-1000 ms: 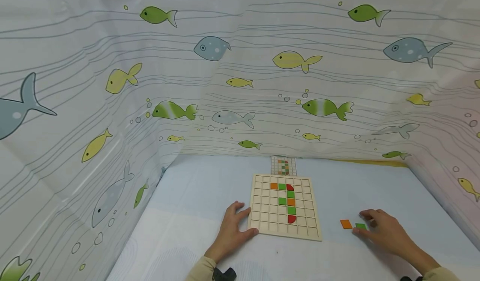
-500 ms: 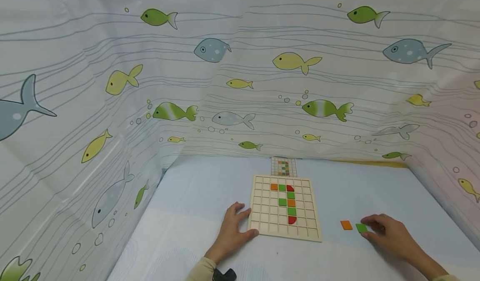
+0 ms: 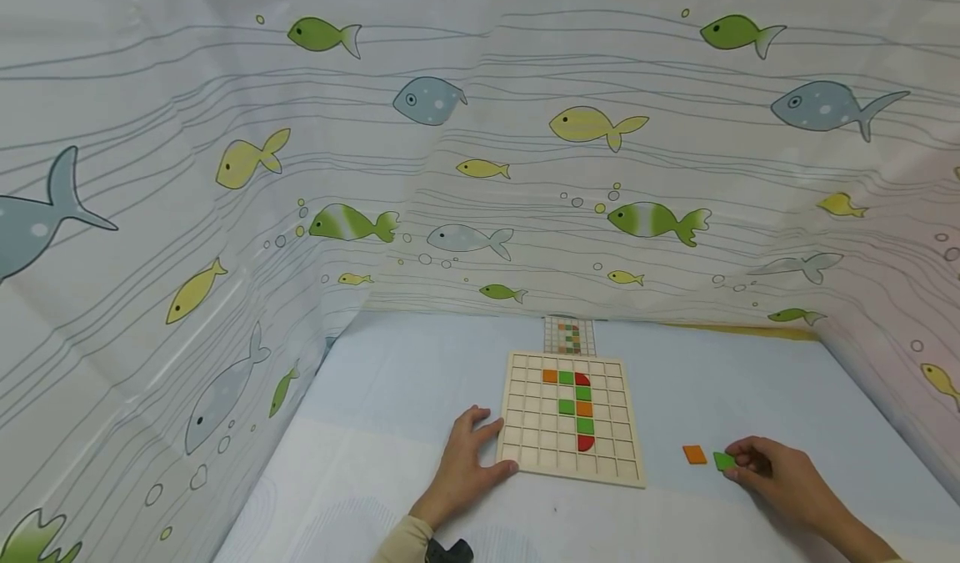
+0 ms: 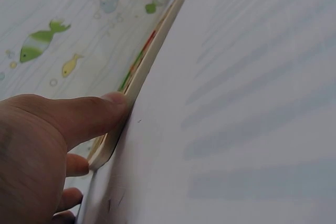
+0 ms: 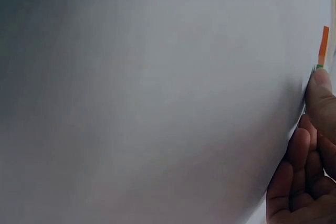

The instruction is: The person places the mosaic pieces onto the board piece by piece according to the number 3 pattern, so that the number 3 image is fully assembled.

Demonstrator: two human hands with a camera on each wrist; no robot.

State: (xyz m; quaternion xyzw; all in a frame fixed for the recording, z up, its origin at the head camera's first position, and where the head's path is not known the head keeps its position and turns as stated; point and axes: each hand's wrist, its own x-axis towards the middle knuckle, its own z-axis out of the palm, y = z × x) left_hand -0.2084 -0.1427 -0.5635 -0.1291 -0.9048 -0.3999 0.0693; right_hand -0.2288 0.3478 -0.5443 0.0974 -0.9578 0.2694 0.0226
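Note:
A pale wooden grid board (image 3: 528,429) lies flat, with several orange, green and red tiles set in its squares. At its near left corner my left hand (image 3: 467,463) holds the board, thumb on the near edge and index finger at the left side. In the left wrist view, the thumb (image 4: 89,116) presses the board's edge (image 4: 139,80). My right hand (image 3: 787,480) pinches a green tile (image 3: 723,461) at the table, right of the board. Just left of it lies a loose orange tile (image 3: 694,454). The right wrist view mostly hides the green tile behind the thumb (image 5: 321,90).
Behind the board, a small card (image 3: 570,335) printed with a coloured grid pattern touches or nearly touches it. The table (image 3: 420,363) has a pale blue and white cover. Fish-printed sheeting (image 3: 525,213) rises at the back and both sides.
My right hand has drawn slightly right and nearer, its fingers closing on the green tile, which has turned a little. The left hand and the board have stayed in place.

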